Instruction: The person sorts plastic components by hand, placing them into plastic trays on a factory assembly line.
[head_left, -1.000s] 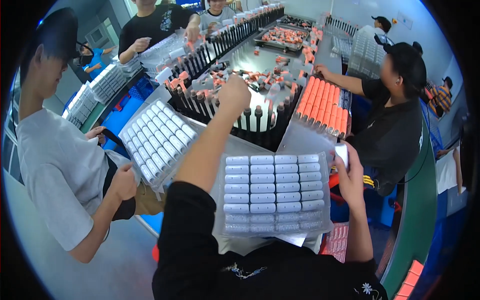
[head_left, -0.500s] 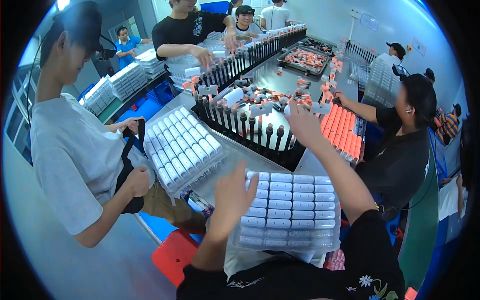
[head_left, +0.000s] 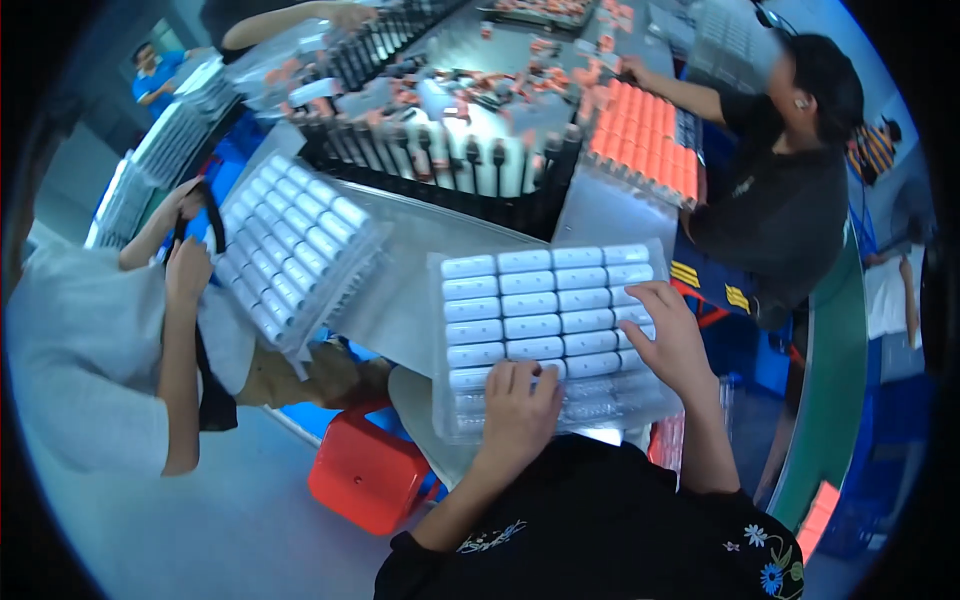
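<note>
In front of me is a clear plastic tray (head_left: 438, 330) filled with rows of white, rounded, capsule-like cases (head_left: 532, 302). The tray's pockets nearest me hold no white cases. My left hand (head_left: 520, 405) rests at the front of the filled rows, fingertips bent over a case there and slightly apart. Over the tray's right side lies my right hand (head_left: 668, 335), its thumb and index finger spread above the end cases. I see nothing lifted in either hand.
A second tray of white cases (head_left: 290, 235) stands at left beside a person in white. Orange cases (head_left: 645, 140) fill a tray at right, near a person in black. Black upright holders (head_left: 475, 165) edge the metal table, with loose parts behind. A red stool (head_left: 370, 470) stands lower left.
My right hand has come back from the parts on the table to the tray. My left hand has lowered onto the tray's front rows. The view has tipped downward.
</note>
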